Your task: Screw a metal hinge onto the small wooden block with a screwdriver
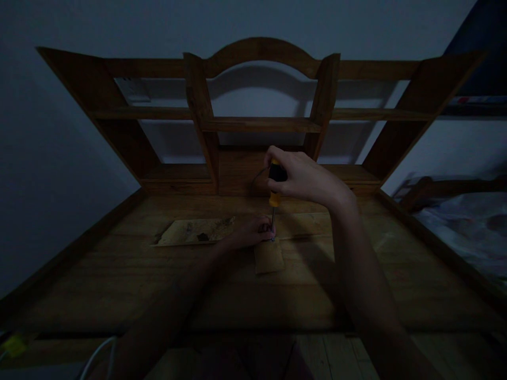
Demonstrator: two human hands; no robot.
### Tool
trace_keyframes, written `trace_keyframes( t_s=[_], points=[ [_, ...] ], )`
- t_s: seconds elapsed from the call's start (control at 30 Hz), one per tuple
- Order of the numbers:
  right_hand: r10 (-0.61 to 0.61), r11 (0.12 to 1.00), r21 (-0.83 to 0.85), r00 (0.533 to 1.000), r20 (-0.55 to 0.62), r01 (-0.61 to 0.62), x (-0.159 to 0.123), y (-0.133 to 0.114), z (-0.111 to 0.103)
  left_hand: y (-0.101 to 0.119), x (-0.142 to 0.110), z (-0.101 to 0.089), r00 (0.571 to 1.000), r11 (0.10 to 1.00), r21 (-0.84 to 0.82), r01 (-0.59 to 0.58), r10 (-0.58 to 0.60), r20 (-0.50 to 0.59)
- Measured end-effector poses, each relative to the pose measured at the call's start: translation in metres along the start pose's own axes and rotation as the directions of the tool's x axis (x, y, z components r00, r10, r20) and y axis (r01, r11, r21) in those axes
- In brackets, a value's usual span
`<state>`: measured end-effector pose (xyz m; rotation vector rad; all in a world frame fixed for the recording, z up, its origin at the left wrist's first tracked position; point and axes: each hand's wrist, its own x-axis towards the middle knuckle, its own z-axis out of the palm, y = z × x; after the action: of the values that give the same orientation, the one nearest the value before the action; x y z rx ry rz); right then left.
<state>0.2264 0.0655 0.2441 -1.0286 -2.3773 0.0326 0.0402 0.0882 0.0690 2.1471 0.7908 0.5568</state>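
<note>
My right hand [303, 177] is closed round the black and yellow handle of a screwdriver [274, 191], held upright with its tip down on a small pale wooden block [269, 257]. That block lies on the wooden desk [198, 285]. My left hand [251, 232] rests beside the tip, its fingers pinched at the shaft or at a screw too small to make out. A longer flat wooden board [194, 231] lies just left of my left hand.
A wooden hutch with shelves [261, 124] rises at the back of the desk. A bed with light bedding [467, 227] stands to the right. A white cable [97, 353] and a yellow item [13, 345] lie at the lower left. The room is dim.
</note>
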Motion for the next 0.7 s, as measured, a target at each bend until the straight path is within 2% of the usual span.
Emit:
trace_keyframes(
  t_s=[0.17, 0.3, 0.47, 0.7],
  points=[
    [0.027, 1.0, 0.01, 0.999, 0.033, -0.027, -0.0039, -0.0047, -0.0037, -0.0042, 0.0003, 0.0015, 1.0, 1.0, 0.017, -0.005, 0.005, -0.005],
    [0.029, 0.999, 0.012, 0.999, 0.014, -0.03, -0.0035, -0.0083, -0.0015, 0.0003, -0.0006, 0.0008, 1.0, 0.999, 0.045, -0.014, 0.014, -0.009],
    [0.022, 0.999, -0.044, 0.999, 0.025, -0.021, -0.0036, -0.0068, -0.0008, 0.0029, -0.001, 0.001, 1.0, 1.0, 0.022, 0.006, -0.005, -0.016],
    [0.045, 0.999, -0.022, 0.999, 0.002, -0.045, -0.001, -0.004, 0.0008, -0.0024, 0.0001, -0.0005, 0.995, 0.994, 0.034, -0.1, 0.1, 0.018]
  ],
)
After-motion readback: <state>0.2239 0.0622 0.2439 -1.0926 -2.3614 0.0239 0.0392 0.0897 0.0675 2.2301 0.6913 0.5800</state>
